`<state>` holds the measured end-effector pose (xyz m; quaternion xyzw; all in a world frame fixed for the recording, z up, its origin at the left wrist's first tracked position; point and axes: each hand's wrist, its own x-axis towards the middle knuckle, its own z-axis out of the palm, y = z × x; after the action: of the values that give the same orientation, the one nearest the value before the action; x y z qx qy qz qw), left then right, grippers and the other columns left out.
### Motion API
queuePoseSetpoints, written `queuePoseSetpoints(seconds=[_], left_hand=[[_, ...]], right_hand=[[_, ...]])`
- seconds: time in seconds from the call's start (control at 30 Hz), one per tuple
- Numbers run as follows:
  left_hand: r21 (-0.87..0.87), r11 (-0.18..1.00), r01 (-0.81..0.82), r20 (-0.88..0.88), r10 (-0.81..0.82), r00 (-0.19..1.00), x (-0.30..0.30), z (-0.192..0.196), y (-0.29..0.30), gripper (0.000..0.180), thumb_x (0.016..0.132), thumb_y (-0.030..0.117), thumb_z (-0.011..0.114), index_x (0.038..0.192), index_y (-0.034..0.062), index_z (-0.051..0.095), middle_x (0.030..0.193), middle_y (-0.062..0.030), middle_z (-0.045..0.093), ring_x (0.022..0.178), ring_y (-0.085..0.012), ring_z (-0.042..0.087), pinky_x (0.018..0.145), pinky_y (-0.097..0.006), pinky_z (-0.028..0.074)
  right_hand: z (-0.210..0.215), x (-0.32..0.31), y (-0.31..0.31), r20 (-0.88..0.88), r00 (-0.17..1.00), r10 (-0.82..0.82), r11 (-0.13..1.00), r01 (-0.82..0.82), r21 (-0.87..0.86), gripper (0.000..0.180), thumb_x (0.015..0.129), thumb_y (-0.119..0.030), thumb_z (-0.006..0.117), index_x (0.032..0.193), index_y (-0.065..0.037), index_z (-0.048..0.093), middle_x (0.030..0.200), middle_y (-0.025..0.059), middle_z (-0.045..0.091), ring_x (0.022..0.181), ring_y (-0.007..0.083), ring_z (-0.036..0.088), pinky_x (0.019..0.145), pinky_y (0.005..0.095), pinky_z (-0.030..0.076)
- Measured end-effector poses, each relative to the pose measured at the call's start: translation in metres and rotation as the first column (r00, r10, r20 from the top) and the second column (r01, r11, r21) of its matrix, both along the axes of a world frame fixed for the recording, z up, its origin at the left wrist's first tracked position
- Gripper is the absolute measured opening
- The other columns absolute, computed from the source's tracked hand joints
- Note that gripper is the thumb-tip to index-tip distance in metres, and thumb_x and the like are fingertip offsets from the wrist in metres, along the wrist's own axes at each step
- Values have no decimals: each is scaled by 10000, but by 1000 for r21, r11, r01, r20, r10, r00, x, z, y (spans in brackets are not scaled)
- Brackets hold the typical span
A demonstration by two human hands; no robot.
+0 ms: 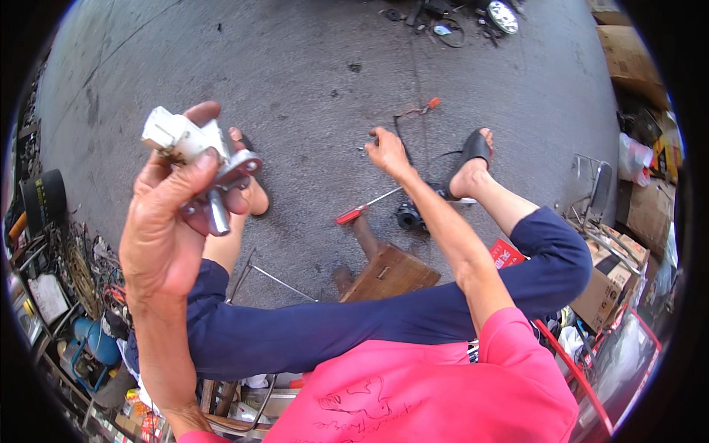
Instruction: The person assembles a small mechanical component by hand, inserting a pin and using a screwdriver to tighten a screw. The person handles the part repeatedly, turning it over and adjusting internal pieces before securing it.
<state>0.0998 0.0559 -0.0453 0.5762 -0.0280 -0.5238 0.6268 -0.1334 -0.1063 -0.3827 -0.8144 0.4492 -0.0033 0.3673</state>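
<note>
Raised at the left, my left hand (164,240) grips a part with a white plastic body (177,136) and a grey metal flange with bolt holes. A short shiny metal shaft sticks out below the flange. Low over the ground, between my feet, my right hand (388,156) has its fingers curled together; what they hold, if anything, is too small to name. Beside it, a dark cable with an orange connector (433,102) lies on the ground. Nearer to me are a screwdriver with a red handle (351,214) and a round black part (408,216).
A wooden block (391,273) stands in front of my legs. Parts and a round lamp (502,17) lie at the far edge. Cardboard boxes (609,277) and a red metal frame (576,375) are on the right. Scrap and a black roll (44,201) crowd the left.
</note>
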Motion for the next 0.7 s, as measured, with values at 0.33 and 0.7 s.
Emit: queuePoseSetpoints(seconds=[0.33, 0.7], left_hand=[[17, 997, 79, -129, -76, 989, 20, -4, -5, 581, 819, -15, 492, 1366, -76, 306, 1160, -288, 550, 888, -359, 662, 711, -395, 580], [-67, 989, 135, -123, -142, 982, 6, -4, -16, 593, 823, -19, 480, 1392, -33, 316, 1235, -219, 531, 914, -383, 656, 610, -318, 545]], right_hand=[[-29, 13, 50, -62, 994, 92, 982, -101, -161, 146, 806, -33, 526, 947, -68, 540, 934, 207, 507, 788, 430, 597, 675, 512, 507], [-28, 15, 47, -232, 940, 249, 934, -296, -199, 168, 780, -68, 585, 921, -26, 504, 901, 207, 565, 760, 398, 626, 668, 460, 528]])
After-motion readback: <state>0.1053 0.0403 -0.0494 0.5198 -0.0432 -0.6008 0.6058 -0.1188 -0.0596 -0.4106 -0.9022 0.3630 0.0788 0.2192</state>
